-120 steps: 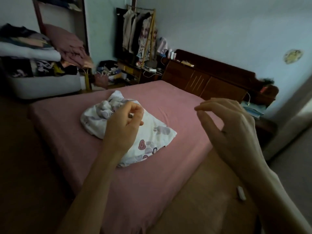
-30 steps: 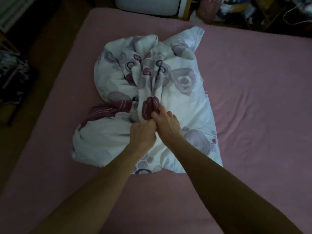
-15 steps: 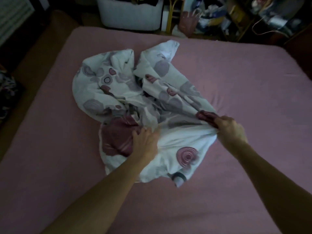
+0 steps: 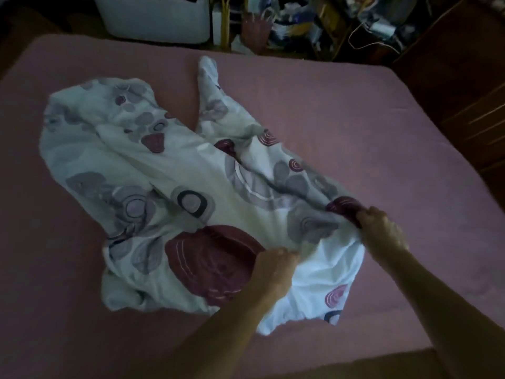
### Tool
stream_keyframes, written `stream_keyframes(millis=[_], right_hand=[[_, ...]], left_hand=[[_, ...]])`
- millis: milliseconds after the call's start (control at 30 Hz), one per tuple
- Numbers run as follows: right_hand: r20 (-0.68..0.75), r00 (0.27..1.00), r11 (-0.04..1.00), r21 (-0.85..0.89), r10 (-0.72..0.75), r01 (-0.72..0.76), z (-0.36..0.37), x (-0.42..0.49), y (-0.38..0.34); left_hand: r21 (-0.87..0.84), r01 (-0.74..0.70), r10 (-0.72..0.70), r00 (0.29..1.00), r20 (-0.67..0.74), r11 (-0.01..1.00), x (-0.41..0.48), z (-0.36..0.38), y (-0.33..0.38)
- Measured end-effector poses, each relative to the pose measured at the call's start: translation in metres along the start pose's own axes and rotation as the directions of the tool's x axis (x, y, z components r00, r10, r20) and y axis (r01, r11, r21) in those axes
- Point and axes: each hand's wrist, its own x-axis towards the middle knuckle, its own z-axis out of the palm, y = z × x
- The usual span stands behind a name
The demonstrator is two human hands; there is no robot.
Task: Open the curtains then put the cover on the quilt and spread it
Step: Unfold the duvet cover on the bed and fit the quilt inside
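Note:
A white quilt cover [image 4: 169, 170] printed with maroon and grey circles lies crumpled and partly pulled out across the pink bed [image 4: 355, 113]. My left hand [image 4: 276, 269] grips a bunch of the fabric at the cover's near edge, beside a large maroon circle. My right hand [image 4: 382, 231] grips another fold of the same edge further right, by a small maroon patch. The stretch of cloth between my two hands sags white. No quilt is in view, and no curtains either.
A white storage bin [image 4: 153, 20] stands on the floor beyond the bed's far edge, with a pink bag [image 4: 255, 30] and cluttered items beside it. A dark wooden headboard [image 4: 470, 86] runs along the right. The room is dim.
The cover has been tugged out from a tight bundle into a longer, flatter shape. My right hand moved right and away from my left hand, drawing the fabric edge with it.

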Motion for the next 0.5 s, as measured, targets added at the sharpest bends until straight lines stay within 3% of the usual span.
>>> stream_keyframes(millis=[100,233,400,500], right_hand=[[0.018,0.991,0.990,0.051,-0.133,0.132,0.037,-0.006,-0.025],[-0.072,0.973,0.946,0.232,-0.217,0.228,0.053,-0.015,-0.066],[0.156,0.888,0.892,0.213,-0.433,0.397,0.075,-0.032,-0.138],[0.207,0.841,0.861,0.219,-0.501,0.459,0.090,-0.042,-0.184]], left_hand=[[0.009,0.073,-0.074,0.994,0.078,0.997,-0.002,0.021,-0.019],[0.017,0.172,-0.170,0.982,-0.084,0.985,0.001,0.021,-0.058],[0.074,0.362,-0.338,0.915,-0.220,0.929,0.004,0.004,-0.113],[0.106,0.382,-0.347,0.904,-0.250,0.918,-0.005,-0.005,-0.137]])
